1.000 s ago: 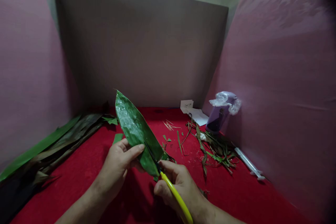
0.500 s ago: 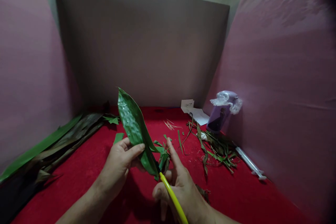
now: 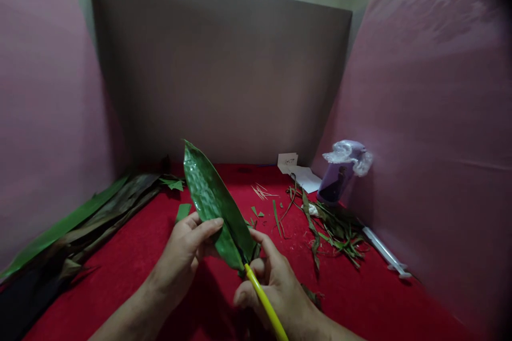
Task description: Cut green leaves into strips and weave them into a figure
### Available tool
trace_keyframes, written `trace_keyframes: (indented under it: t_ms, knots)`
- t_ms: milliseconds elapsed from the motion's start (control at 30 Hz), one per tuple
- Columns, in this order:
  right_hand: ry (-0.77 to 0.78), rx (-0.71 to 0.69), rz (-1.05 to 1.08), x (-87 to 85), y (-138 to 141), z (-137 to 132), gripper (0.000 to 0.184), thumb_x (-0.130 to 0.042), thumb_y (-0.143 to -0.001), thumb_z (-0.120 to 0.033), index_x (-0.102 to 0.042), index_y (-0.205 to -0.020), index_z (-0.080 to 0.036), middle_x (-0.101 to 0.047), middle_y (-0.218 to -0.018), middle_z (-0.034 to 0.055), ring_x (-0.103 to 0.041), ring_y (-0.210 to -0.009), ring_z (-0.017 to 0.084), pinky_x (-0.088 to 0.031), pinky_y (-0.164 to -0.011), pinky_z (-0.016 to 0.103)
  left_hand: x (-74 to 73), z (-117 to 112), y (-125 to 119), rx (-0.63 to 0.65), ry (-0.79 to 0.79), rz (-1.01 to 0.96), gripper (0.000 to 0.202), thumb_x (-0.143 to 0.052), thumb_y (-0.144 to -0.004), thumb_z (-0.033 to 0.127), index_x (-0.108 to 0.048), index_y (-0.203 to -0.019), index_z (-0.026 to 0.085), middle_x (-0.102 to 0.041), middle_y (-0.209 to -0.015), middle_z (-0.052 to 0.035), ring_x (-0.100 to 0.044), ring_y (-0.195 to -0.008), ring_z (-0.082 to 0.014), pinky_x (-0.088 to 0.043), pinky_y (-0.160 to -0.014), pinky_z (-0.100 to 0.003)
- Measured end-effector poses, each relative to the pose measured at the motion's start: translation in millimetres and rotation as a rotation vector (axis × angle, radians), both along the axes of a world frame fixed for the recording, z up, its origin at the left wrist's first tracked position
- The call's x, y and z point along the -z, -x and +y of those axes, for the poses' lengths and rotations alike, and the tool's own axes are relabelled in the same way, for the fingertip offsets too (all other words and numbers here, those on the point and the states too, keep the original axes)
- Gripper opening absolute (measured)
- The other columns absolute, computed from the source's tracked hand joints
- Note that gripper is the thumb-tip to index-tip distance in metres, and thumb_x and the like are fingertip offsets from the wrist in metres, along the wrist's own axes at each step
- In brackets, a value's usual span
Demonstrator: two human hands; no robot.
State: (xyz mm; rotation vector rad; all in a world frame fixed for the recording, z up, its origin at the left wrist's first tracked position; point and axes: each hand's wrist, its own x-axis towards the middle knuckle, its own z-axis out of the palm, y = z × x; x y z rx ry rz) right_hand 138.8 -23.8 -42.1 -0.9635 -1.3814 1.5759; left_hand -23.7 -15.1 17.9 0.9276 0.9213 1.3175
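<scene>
My left hand (image 3: pixel 184 253) pinches a broad glossy green leaf (image 3: pixel 212 200) near its lower end, thumb on the face, holding it upright and tilted left over the red table (image 3: pixel 160 298). My right hand (image 3: pixel 276 285) is closed around a yellow-handled cutting tool (image 3: pixel 266 303). Its dark tip sits at the leaf's bottom edge, and the index finger is stretched along the leaf's right edge. The tool's blades are hidden by the leaf and fingers.
A pile of long green and dark dried leaves (image 3: pixel 76 229) lies at the left. Leaf trimmings (image 3: pixel 332 226), toothpicks (image 3: pixel 262 191), white paper (image 3: pixel 300 173), a purple plastic-wrapped container (image 3: pixel 340 170) and a syringe (image 3: pixel 386 253) lie at the right. Pink and grey panels wall the table.
The leaf has turned slightly, from edge-on half a second ago to showing its face again. My right index finger, lifted half a second ago, now lies along the leaf's edge.
</scene>
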Motion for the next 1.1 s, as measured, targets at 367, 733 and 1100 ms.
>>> trace_keyframes:
  t_ms: [367, 733, 1100]
  knots:
    - [-0.237, -0.035, -0.132, 8.5, 1, -2, 0.118, -0.08, -0.058, -0.024, -0.002, -0.146, -0.022, -0.052, -0.054, -0.0092, -0.051, -0.044, 0.01, -0.039, -0.042, 0.02, 5.7, 1, -9, -0.118, 0.157, -0.133, 0.024, -0.077, -0.06, 0.015, -0.062, -0.079, 0.012, -0.069, -0.066, -0.0026, -0.064, -0.055, -0.0158, -0.054, -0.057, -0.027]
    - [-0.609, -0.045, -0.259, -2.5, -2, -4, 0.06, -0.064, -0.073, -0.013, -0.047, -0.129, -0.025, -0.062, -0.071, -0.0018, -0.056, -0.054, 0.01, -0.048, -0.057, 0.023, -0.3, -1, -8, -0.15, 0.091, -0.094, 0.021, -0.078, -0.062, 0.019, -0.063, -0.075, 0.011, -0.07, -0.065, -0.0025, -0.062, -0.054, -0.0134, -0.051, -0.05, -0.021]
    - [-0.342, 0.012, -0.164, -3.6, -2, -3, 0.069, -0.072, -0.068, -0.02, -0.045, -0.132, -0.021, -0.056, -0.057, -0.006, -0.043, -0.05, 0.008, -0.038, -0.05, 0.021, -0.4, -1, -8, -0.093, -0.022, -0.093, 0.021, -0.072, -0.072, 0.022, -0.065, -0.089, 0.013, -0.071, -0.081, -0.0046, -0.065, -0.067, -0.0136, -0.054, -0.061, -0.022]
